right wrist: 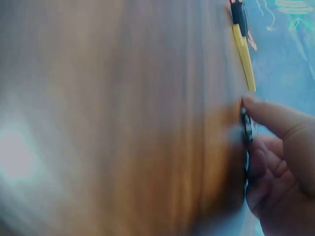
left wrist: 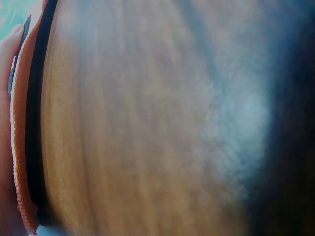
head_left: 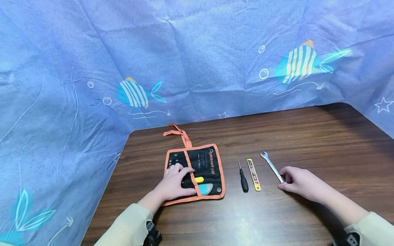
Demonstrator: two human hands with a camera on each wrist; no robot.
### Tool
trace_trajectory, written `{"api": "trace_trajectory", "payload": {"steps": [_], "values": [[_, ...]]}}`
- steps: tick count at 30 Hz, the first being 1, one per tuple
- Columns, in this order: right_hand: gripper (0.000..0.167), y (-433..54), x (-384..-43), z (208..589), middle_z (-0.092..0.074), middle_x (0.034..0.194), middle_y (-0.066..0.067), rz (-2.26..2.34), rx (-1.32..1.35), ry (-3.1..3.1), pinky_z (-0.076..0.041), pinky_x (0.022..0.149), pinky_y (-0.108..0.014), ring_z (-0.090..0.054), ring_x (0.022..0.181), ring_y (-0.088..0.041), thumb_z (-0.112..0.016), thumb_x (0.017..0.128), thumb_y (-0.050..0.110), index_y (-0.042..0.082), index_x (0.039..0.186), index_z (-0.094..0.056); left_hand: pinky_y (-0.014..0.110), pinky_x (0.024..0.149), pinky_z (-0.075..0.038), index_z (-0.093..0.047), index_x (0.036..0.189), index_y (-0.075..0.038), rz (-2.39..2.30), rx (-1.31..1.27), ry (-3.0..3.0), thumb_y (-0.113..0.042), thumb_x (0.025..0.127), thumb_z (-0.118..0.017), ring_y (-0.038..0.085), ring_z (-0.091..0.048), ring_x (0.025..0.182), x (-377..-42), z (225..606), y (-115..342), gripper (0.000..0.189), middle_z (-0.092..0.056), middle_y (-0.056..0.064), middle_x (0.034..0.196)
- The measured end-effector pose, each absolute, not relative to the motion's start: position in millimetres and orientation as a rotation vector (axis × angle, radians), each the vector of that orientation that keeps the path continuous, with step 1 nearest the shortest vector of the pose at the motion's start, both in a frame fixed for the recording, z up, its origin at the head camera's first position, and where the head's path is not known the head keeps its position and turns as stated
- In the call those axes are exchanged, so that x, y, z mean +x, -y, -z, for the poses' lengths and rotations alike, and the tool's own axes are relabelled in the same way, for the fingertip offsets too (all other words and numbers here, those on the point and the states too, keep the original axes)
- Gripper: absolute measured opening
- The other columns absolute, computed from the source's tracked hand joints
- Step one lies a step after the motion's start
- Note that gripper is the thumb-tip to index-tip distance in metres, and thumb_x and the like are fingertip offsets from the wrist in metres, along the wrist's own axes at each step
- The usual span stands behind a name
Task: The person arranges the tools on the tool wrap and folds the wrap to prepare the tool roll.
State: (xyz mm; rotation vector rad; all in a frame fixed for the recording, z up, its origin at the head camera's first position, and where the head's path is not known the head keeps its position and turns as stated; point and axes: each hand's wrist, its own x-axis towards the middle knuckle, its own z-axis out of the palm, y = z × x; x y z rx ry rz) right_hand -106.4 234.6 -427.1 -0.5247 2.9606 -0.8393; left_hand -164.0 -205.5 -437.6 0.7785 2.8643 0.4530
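Observation:
My left hand (head_left: pixel 176 182) rests on a black tool pouch (head_left: pixel 201 159) with orange trim, its thumb and forefinger spread at the pocket's orange edge. From that pocket poke a yellow end (head_left: pixel 199 179) and a teal-and-grey rounded end (head_left: pixel 205 189); the rest of both is hidden inside. The left wrist view catches the pouch's orange trim (left wrist: pixel 22 123) beside the thumb. Over to the right, my right hand (head_left: pixel 297 181) pinches the near end of a silver combination wrench (head_left: pixel 272 167) between thumb and fingers. The wrench's open-ended head points away, toward the back of the table.
Between the hands a black-handled screwdriver (head_left: pixel 243 179) and a narrow yellow case (head_left: pixel 253 174) lie side by side on the brown wooden table (head_left: pixel 234 218). Orange ties (head_left: pixel 181 133) trail from the pouch's far edge. A blue fish-print cloth (head_left: pixel 200 61) hangs behind the table.

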Motion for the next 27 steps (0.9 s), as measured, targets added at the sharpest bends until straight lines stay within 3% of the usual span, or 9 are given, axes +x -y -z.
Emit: {"api": "trace_trajectory", "payload": {"steps": [6, 19, 27], "values": [[0.032, -230.1, -98.8, 428.6, -0.045, 0.068, 0.011, 0.878, -0.492, -3.022, -0.036, 0.053, -0.024, -0.040, 0.058, 0.001, -0.075, 0.077, 0.019, 0.005, 0.100, -0.057, 0.037, 0.081, -0.028, -0.049, 0.132, -0.035, -0.464, 0.794, -2.867, -0.080, 0.070, -0.050, 0.013, -0.033, 0.093, -166.0, 437.8, 204.3, 0.076, -0.037, -0.008, 0.098], [0.046, -221.8, -92.0, 432.6, -0.044, 0.071, 0.009, 0.778, -0.542, -3.112, -0.036, 0.053, -0.026, -0.039, 0.061, 0.000, -0.071, 0.080, 0.015, 0.002, 0.121, -0.055, 0.036, 0.081, -0.028, -0.049, 0.131, -0.035, -0.486, 0.788, -2.871, -0.080, 0.070, -0.052, 0.013, -0.033, 0.094, -165.2, 439.7, 205.9, 0.076, -0.038, -0.009, 0.099], [0.047, -219.7, -91.6, 431.7, -0.042, 0.068, 0.011, 0.762, -0.558, -3.118, -0.034, 0.051, -0.025, -0.037, 0.058, 0.001, -0.070, 0.080, 0.015, 0.001, 0.122, -0.056, 0.036, 0.080, -0.029, -0.050, 0.131, -0.033, -0.484, 0.792, -2.870, -0.079, 0.070, -0.053, 0.012, -0.033, 0.092, -163.7, 437.6, 206.2, 0.076, -0.038, -0.009, 0.097]]}}
